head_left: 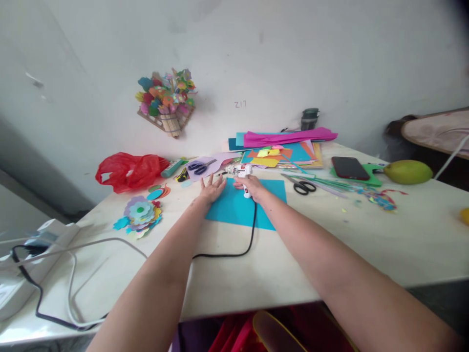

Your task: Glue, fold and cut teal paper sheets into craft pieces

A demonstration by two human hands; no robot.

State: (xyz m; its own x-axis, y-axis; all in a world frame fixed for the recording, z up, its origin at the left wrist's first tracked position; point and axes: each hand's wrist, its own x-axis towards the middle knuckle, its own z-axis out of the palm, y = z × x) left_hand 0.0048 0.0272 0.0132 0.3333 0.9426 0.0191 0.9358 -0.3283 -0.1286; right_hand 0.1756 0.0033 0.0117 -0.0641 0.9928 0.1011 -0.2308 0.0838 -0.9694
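Observation:
A blue sheet (234,208) lies flat on the white table (227,283). Over its upper left corner rests my left hand (211,189), palm down with its fingers spread and nothing held. My right hand (251,187) is closed round the handle of a white glue gun (246,171), above the top part of the sheet. The gun's nozzle points left, near a small whitish piece too small to make out. From the handle a black cord (252,230) runs down across the sheet and then left, passing under my left forearm.
Left: red plastic bag (128,171), paper flowers (139,211), power strip (40,264) with cables. Behind: purple-handled scissors (198,168), stacked coloured paper (286,154). Right: black-handled scissors (304,187), phone (350,168), green-yellow fruit (408,172). A flower decoration (168,100) hangs on the wall.

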